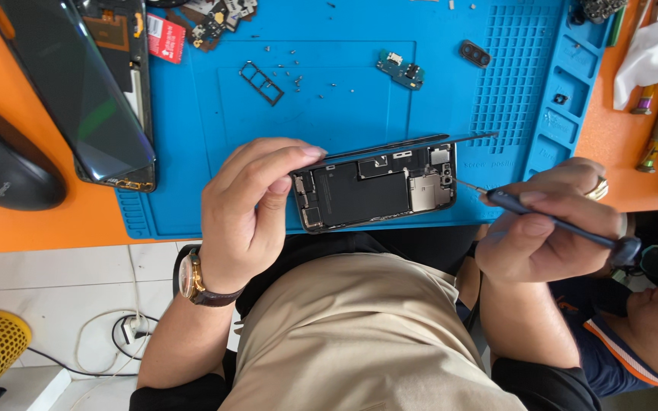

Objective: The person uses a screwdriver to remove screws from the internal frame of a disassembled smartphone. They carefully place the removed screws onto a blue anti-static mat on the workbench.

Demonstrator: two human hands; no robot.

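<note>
My left hand (249,209) grips the left end of an opened smartphone (375,186), its black battery and circuit boards facing up and its thin screen panel (405,143) lifted along the far edge. My right hand (546,228) holds a dark-handled precision screwdriver (557,221); its fine tip touches the phone's right end near the metal shield. The phone hovers over the near edge of the blue silicone work mat (344,91). I wear a wristwatch on the left wrist and a ring on the right hand.
On the mat lie a SIM tray (261,82), several tiny screws (296,76), a small green circuit board (400,69) and a camera part (474,53). Another dismantled phone (89,84) lies at left beside a black mouse (5,164). Tools and tissue (653,53) sit right. Another person sits at lower right.
</note>
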